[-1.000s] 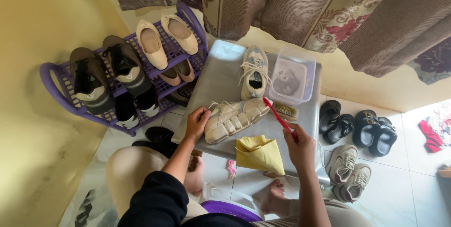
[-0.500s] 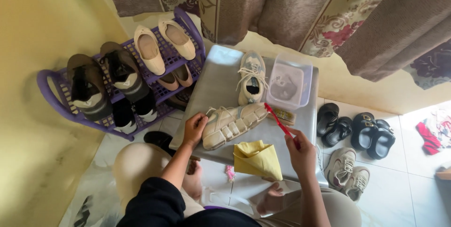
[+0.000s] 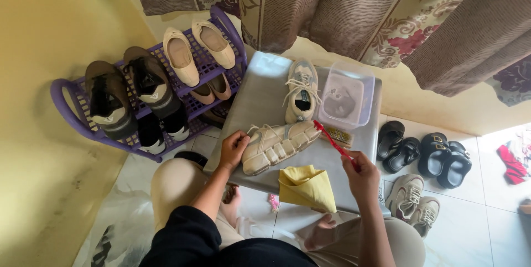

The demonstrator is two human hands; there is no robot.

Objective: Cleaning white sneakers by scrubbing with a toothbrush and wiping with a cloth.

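Tight quarters on the grey stool (image 3: 260, 98) right now. The near edge is taken: left hand (image 3: 232, 149) clamps the sneaker on its side (image 3: 279, 142), the yellow cloth (image 3: 307, 188) covers the near right corner. At the far edge the upright sneaker (image 3: 301, 91) and the clear plastic tub (image 3: 345, 95) stand shoulder to shoulder, a scrub brush (image 3: 338, 135) just in front of the tub. The right hand (image 3: 362, 176) angles a red toothbrush (image 3: 332, 140) across the middle. Only the far left corner lies bare. The purple shoe rack (image 3: 146, 98) hems in the left side, black sandals (image 3: 423, 153) the right.
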